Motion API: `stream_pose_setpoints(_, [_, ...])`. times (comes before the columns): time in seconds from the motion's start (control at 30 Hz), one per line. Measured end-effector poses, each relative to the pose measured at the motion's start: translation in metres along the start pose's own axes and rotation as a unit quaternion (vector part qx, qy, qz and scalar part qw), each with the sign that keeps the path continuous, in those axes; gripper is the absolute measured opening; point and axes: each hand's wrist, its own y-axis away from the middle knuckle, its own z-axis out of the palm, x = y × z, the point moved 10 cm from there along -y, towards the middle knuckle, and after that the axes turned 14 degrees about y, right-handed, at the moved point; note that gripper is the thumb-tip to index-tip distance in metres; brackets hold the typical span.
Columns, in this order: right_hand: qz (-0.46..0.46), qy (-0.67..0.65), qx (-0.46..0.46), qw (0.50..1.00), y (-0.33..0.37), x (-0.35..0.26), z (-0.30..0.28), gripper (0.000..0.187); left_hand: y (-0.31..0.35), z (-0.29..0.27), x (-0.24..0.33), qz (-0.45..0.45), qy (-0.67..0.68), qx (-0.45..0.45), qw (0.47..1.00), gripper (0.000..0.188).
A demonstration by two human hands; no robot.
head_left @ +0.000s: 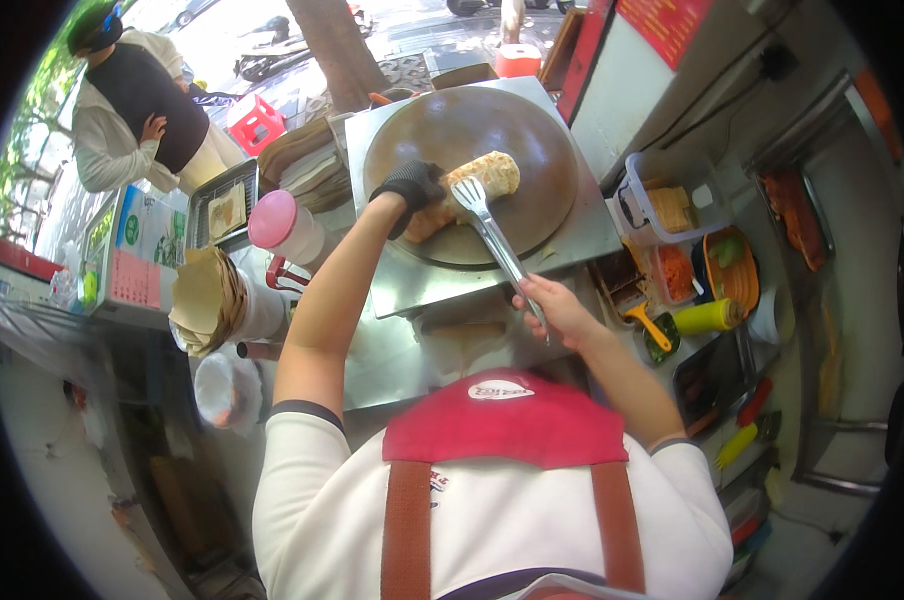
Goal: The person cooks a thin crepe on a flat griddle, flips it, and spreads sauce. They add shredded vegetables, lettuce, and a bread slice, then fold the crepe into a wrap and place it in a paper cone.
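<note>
A browned, rolled pancake (495,172) lies across the round griddle (532,215). My left hand (410,184), in a black glove, curls over the near left part of the roll, its fingertips partly hidden. My right hand (557,312), bare, is closed round the handle of metal tongs (500,245). Their slotted head rests against the middle of the roll, beside my gloved fingers. Below the glove, a browned end of the roll (427,222) shows near the griddle's left edge.
Left of the griddle stand a pink-lidded container (277,220), a stack of brown paper bags (210,300) and a wire rack (222,205). Right are a clear plastic bin (662,200), a tub of shredded orange food (677,272) and a yellow bottle (710,317). A person (142,110) stands beyond the counter.
</note>
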Motion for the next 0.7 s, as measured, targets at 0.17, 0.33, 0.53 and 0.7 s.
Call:
stream_pose_setpoints(0.17, [-0.014,-0.010,0.011,1.000,-0.006,0.011,-0.010,0.022,0.000,-0.001,-0.014,-0.039,0.092,0.022,0.995,0.052])
stream_pose_setpoints(0.33, [-0.016,0.025,-0.010,1.000,-0.005,0.001,-0.021,0.019,0.006,-0.006,-0.038,-0.073,0.116,0.047,0.989,0.053])
stream_pose_setpoints(0.53, [-0.020,0.087,-0.005,0.996,0.005,-0.026,-0.037,0.019,0.018,-0.027,-0.024,-0.043,0.105,0.121,0.986,0.054])
stream_pose_setpoints(0.7, [-0.074,0.185,-0.080,0.977,-0.015,-0.078,0.035,0.039,0.103,-0.124,-0.055,-0.042,0.124,0.249,0.960,0.053])
